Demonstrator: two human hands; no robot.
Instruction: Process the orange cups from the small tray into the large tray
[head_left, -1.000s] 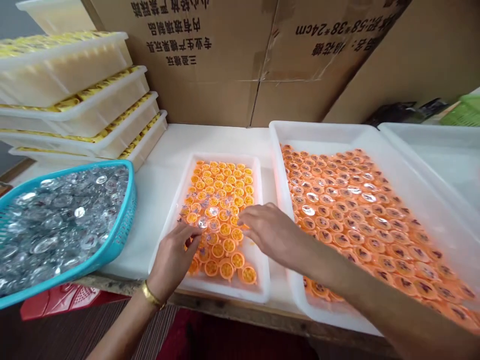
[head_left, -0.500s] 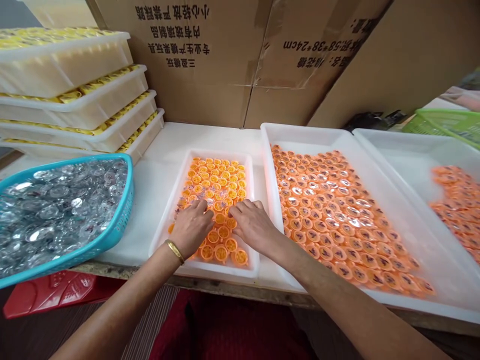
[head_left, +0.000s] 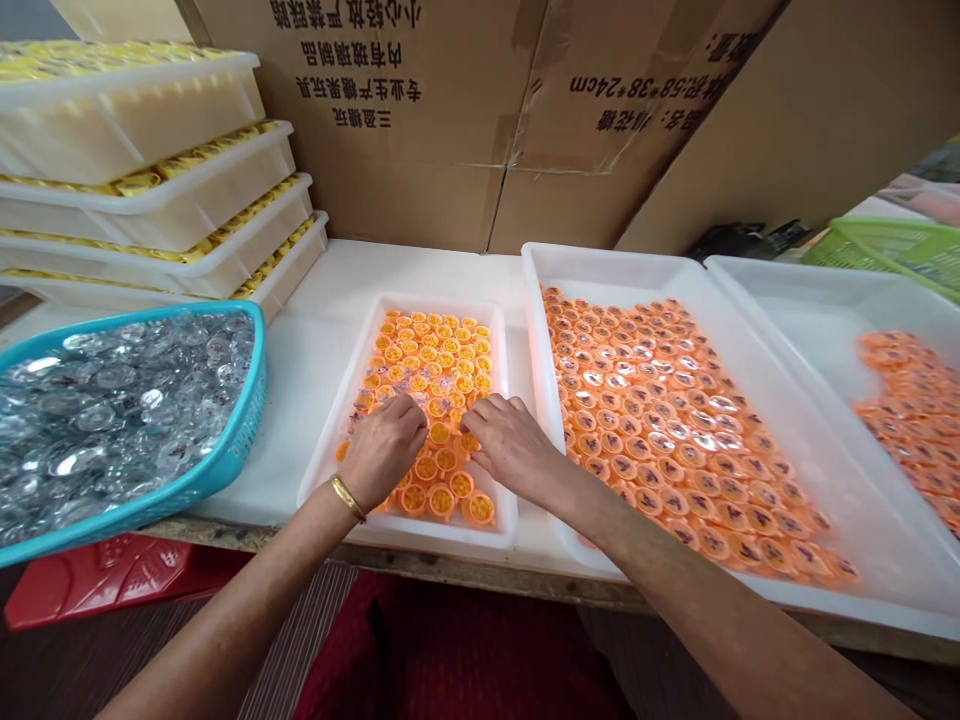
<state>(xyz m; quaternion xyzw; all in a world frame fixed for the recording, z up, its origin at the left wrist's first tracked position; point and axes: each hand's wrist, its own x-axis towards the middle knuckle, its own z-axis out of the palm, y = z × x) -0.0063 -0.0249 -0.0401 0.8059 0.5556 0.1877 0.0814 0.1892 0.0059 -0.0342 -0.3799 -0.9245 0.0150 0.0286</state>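
Nearest, the left hand [head_left: 386, 440] and right hand [head_left: 514, 440] bend over orange cups [head_left: 441, 500] with yellow contents, standing in a small white tray [head_left: 435, 536] on the counter [head_left: 292, 400]. The hands hide some cups; whether either grip is open or closed on anything, I cannot tell. The left edge cuts off a turquoise basket [head_left: 251, 400] of shiny clear pieces, hard to tell apart. Behind, a cardboard box [head_left: 420, 200] carries upside-down black print: "内有玻璃制品" and "58*38*24cm" are legible; the upper-right characters are harder to read.
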